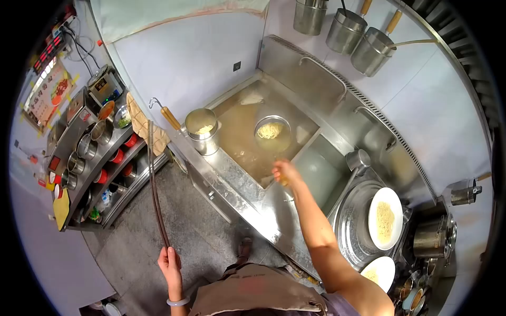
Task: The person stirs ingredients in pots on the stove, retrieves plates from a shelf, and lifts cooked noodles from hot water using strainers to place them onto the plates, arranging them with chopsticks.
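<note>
My left hand (170, 265) is closed around the lower end of a pair of long brown chopsticks (156, 203), which point upward over the floor. My right hand (286, 171) grips the wooden handle of a noodle strainer (288, 142) at the front edge of the cooking tank (232, 116). The strainer's round basket sits in the cloudy water, with pale noodles (269, 130) inside. On the tank's left rim stands another metal strainer (203, 138), also holding some noodles; its wooden handle (170, 118) leans out to the left.
Right of the tank is a water-filled basin (321, 171). White bowls of noodles (375, 221) rest on a round metal lid (348, 226). Several strainers (371, 52) hang on the back wall. Shelves with pots (87, 147) stand at left, beside a tan cloth (145, 124).
</note>
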`<act>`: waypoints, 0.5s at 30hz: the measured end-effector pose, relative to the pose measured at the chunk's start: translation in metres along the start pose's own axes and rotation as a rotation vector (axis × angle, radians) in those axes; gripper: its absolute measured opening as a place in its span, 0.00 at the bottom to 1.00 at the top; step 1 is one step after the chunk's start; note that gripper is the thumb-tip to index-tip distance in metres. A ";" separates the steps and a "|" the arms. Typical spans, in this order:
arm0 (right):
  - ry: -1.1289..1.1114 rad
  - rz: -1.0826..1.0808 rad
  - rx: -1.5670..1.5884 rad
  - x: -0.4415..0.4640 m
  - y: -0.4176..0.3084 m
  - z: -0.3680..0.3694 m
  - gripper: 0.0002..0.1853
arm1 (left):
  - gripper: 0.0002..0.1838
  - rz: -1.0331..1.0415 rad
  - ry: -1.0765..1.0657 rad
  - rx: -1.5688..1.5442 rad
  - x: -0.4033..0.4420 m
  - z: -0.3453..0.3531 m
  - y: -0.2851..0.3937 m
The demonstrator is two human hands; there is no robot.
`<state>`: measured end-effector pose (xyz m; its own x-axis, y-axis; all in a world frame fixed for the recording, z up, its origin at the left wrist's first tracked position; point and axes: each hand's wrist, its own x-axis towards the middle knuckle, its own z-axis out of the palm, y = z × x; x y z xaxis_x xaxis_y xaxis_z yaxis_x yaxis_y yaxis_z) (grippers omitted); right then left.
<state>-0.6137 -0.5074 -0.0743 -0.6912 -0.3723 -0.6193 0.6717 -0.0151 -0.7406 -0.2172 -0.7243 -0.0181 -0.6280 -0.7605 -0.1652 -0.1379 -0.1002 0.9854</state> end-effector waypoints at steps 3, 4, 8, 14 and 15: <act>-0.031 0.039 -0.090 -0.004 -0.011 -0.004 0.05 | 0.18 -0.023 0.008 -0.018 -0.004 -0.004 0.000; -0.048 0.067 0.034 0.003 -0.013 -0.013 0.05 | 0.18 -0.020 0.002 -0.029 -0.003 -0.002 -0.001; 0.002 0.016 -0.030 -0.010 0.005 0.000 0.05 | 0.17 -0.011 -0.006 0.005 -0.005 -0.003 -0.003; 0.029 -0.074 0.008 -0.052 -0.013 0.006 0.03 | 0.17 0.006 -0.058 -0.020 0.004 0.010 -0.002; 0.035 -0.072 0.013 -0.043 -0.006 0.009 0.03 | 0.17 0.019 -0.061 -0.026 0.004 0.011 -0.003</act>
<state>-0.5855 -0.5000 -0.0413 -0.7464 -0.3369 -0.5739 0.6234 -0.0522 -0.7802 -0.2283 -0.7200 -0.0222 -0.6758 -0.7221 -0.1480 -0.1061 -0.1034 0.9890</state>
